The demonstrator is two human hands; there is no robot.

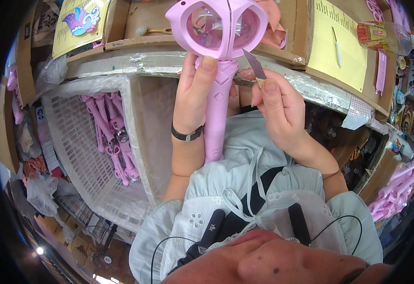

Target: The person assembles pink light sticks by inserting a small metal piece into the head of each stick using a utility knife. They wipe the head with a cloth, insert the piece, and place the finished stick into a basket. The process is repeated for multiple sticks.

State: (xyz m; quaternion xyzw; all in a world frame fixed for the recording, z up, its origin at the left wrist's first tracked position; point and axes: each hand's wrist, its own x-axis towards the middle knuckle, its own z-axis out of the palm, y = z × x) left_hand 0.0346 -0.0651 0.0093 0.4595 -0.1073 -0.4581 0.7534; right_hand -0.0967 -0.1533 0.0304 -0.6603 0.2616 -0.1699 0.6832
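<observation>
1. Left hand (195,90): curled around the neck of the pink wand (219,111), thumb below its round head, seemingly to steady it.
2. Right hand (280,102): pinches a small blade (254,65) between thumb and fingers, likely for fine control. Tip lies at the head's lower rim; contact cannot be confirmed.
3. Wand: held before the chest, head over the bench (117,69).

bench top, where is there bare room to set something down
Free: the cardboard tray, between its left wall and the pink wand, behind the yellowish stick; and the right yellow sheet, left of the slim white tool. Crowded: right of that sheet, where a clear bottle and a pink strip lie.
</observation>
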